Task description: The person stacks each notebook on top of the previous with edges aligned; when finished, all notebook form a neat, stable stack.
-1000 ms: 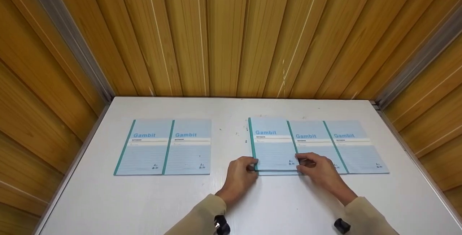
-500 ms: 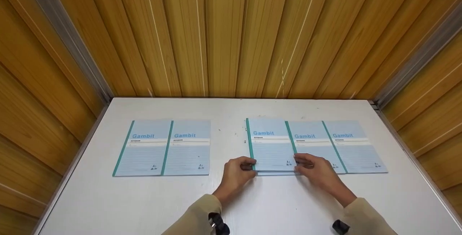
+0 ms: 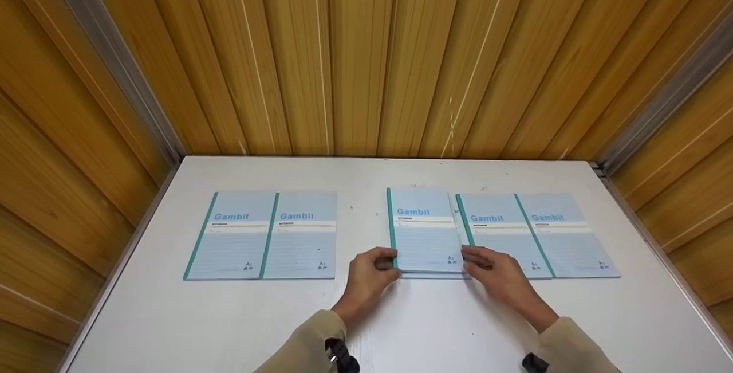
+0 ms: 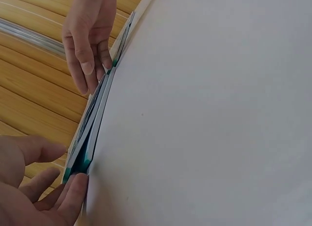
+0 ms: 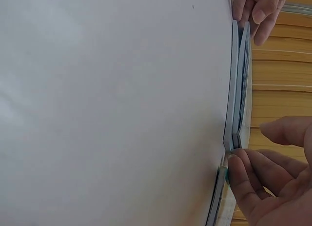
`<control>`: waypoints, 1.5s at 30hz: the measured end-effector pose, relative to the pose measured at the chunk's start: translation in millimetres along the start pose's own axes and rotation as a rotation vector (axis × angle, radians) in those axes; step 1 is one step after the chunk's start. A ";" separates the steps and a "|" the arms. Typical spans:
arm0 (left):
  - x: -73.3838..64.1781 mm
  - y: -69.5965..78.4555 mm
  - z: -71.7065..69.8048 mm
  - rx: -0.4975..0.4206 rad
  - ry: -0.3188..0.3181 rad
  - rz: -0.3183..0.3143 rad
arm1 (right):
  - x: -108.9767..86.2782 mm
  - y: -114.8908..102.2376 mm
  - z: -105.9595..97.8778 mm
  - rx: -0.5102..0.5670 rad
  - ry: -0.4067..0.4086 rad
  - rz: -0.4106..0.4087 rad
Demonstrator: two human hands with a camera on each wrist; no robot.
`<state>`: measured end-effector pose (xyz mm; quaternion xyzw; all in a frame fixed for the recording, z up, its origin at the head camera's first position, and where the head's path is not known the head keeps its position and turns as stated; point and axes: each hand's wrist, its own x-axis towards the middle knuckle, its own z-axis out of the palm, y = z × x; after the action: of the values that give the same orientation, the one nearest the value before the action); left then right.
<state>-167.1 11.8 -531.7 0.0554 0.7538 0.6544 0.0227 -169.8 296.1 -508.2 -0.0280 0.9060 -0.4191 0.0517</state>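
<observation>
Pale blue covers mark the change: the upper notebook (image 3: 426, 241) and the lower notebook (image 3: 432, 275) beneath it have shifted left together, so a strip of white now parts them from the middle notebook (image 3: 495, 207), which they met a moment ago. As I judge it, the two are being handled as one stack, separated from the row on the right. That stack sits right of centre; the left hand (image 3: 366, 273) rests its fingers on the spine side, the right hand (image 3: 504, 275) on the opposite edge. Both hands touch without clenching, thumbs clear of the covers in the wrist views, which also show a gap between the stacked notebooks toward the spine. Beside the middle notebook lies the outer notebook (image 3: 564, 241); a left-hand pair (image 3: 260, 241) lies well apart. All rest on a white worktop (image 3: 257, 321), smooth with small dark specks, enclosed by wood-patterned panels (image 3: 355, 58) with grey metal strips (image 3: 123, 63) at the corners.
</observation>
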 end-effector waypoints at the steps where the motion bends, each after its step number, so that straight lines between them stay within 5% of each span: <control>1: -0.2 -0.5 -0.2 0.002 0.008 -0.003 | 0.2 -0.3 1.0 0.005 0.011 -0.005; 8: 0.3 -3.8 -0.3 0.060 0.042 0.005 | 1.9 -1.9 1.3 0.000 0.059 -0.004; 21: 7.5 -2.2 -1.3 0.165 0.000 0.031 | 4.1 -4.7 3.5 -0.025 0.046 -0.007; 45: 7.9 -1.8 2.9 0.477 -0.014 0.249 | 1.2 -13.9 8.6 -0.243 -0.012 -0.101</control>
<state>-174.7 15.3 -533.6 0.1560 0.8738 0.4556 -0.0667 -170.0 280.4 -503.2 -0.0820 0.9472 -0.3082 0.0323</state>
